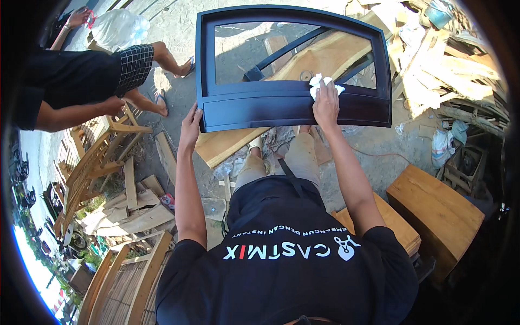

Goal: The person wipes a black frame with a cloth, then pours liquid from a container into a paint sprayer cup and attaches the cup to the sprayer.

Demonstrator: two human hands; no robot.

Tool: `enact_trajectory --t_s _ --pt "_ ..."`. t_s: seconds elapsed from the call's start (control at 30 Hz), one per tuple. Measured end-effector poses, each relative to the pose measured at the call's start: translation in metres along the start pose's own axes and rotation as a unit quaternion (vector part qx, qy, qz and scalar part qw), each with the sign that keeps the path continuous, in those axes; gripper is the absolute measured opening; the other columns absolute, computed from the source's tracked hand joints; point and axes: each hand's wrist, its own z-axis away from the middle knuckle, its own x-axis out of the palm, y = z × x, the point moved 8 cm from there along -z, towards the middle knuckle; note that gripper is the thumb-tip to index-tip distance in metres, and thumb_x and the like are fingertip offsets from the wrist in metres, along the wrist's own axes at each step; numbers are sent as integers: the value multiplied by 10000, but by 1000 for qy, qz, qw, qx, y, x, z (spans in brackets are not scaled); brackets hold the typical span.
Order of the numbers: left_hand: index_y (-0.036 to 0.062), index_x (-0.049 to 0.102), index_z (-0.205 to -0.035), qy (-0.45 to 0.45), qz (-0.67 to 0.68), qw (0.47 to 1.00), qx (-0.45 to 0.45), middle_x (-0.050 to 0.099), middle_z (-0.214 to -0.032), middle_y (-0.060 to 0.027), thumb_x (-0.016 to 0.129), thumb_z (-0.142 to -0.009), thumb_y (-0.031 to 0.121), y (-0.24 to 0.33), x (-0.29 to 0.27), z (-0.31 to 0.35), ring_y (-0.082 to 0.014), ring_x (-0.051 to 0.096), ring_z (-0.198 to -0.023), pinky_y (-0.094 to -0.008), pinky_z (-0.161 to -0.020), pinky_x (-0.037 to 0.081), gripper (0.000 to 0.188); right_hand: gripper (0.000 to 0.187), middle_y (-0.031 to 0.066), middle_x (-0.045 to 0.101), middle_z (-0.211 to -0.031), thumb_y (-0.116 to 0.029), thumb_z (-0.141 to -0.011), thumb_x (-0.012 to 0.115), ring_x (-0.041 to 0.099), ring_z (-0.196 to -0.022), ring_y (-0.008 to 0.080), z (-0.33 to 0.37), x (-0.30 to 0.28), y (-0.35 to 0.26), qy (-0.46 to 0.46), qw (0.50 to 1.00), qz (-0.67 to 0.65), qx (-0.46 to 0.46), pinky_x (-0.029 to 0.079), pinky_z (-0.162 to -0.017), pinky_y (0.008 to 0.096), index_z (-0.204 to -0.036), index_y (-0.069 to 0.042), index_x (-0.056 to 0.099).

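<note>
Partly curled, right hand [326, 104] holds white cloth [314, 85]; left hand [191, 123] clasps dark frame [254, 111].

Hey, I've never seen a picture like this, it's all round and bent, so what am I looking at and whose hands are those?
There's no machine here, just one person's two bare hands. The single picture comes from a wide fisheye camera worn on that person's head, looking down, so straight edges bend and the forearms reach up from below.

The left hand holds the lower left corner of a dark frame with a curved top and a large opening. The right hand holds a white wad, perhaps cloth, against it. Beyond the frame is a wooden slab; I can't tell whether they touch. Scrap wood is heaped at upper right, and another person is at the left.
</note>
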Motion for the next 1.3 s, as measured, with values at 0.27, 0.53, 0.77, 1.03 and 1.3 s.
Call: enact_trajectory --t_s 0.27,0.53,0.77,1.03,1.3 --pt "102 466 -1561 8 -18 1000 22 591 -1477 -181 486 -1106 317 -11 -2 35 -257 532 -1399 -430 -1216 314 504 397 170 647 -1336 -36 -952 620 631 -1195 368 17 49 -239 -154 875 -228 -398 518 -1010 455 -1348 -65 622" --pt "67 531 -1497 -1 -154 988 30 646 -1418 -133 644 -986 481 -23 -1 42 -315 578 -1355 -584 -1265 59 667 269 148 718 -1167 -15 -941 635 672 -1116 348 -50 87 -330 -219 858 -258 -387 525 -1014 441 -1197 -49 708" --pt "46 521 -1413 73 -69 993 60 702 -1266 -227 831 -809 522 -26 -5 46 -338 624 -1294 -538 -1276 84 830 423 249 712 -842 -336 -996 502 685 -836 466 -96 206 -372 -466 667 88 -574 535 -825 548 -882 -4 738" --pt "50 458 -1475 102 -50 992 59 700 -1246 -236 861 -757 538 -30 -9 46 -345 632 -1273 -527 -1283 87 957 499 252 734 -936 -377 -1043 445 706 -912 442 -200 230 -372 -423 693 286 -510 546 -859 543 -906 3 740" --pt "72 331 -1582 100 -125 983 90 640 -1366 -223 928 -615 542 -15 -19 53 -362 489 -1423 -558 -1283 86 1230 288 148 673 -869 -241 -1033 528 647 -918 352 -31 144 -380 -483 617 -57 -619 505 -901 462 -908 -41 694"
